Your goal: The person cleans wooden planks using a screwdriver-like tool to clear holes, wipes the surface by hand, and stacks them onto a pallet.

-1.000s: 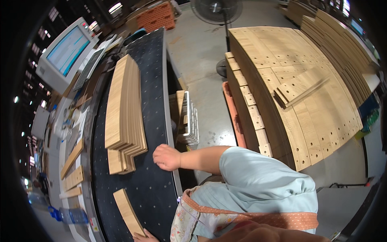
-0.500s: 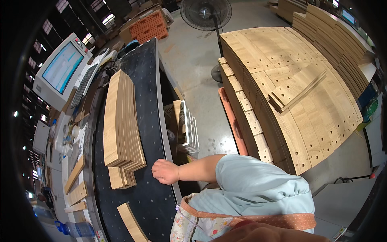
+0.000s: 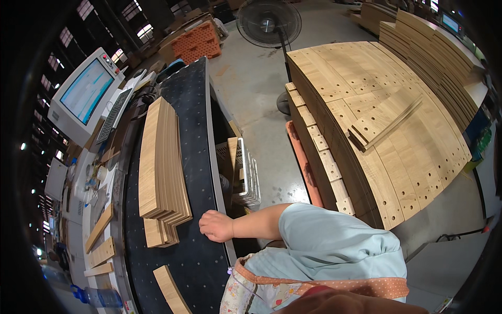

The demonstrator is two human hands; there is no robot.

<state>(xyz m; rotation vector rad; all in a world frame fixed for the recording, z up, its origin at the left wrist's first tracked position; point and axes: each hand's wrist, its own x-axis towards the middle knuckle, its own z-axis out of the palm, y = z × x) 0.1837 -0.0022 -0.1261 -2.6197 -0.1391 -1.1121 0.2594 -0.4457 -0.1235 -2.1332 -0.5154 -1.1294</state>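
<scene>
My right hand (image 3: pixel 216 226) rests with curled fingers on the edge of a black, dotted worktable (image 3: pixel 201 178). I see nothing held in it. Just left of it, apart from the fingers, lies a stack of thin light-wood boards (image 3: pixel 157 162), with shorter pieces (image 3: pixel 158 233) showing under its near end. Nearer to me, a single wooden board (image 3: pixel 171 290) lies on the same black surface. My left hand does not appear.
Beyond the table's left side are a monitor (image 3: pixel 88 97), a keyboard (image 3: pixel 112 118), loose wood strips (image 3: pixel 99 227) and a blue-tinted bottle (image 3: pixel 102 297). A white crate (image 3: pixel 247 175), a standing fan (image 3: pixel 268 25) and a large pile of drilled boards (image 3: pixel 366 104) stand to the right.
The whole view has shifted slightly, with the scene sitting a little lower. My right hand stays at the table edge, and the boards have not moved on the table.
</scene>
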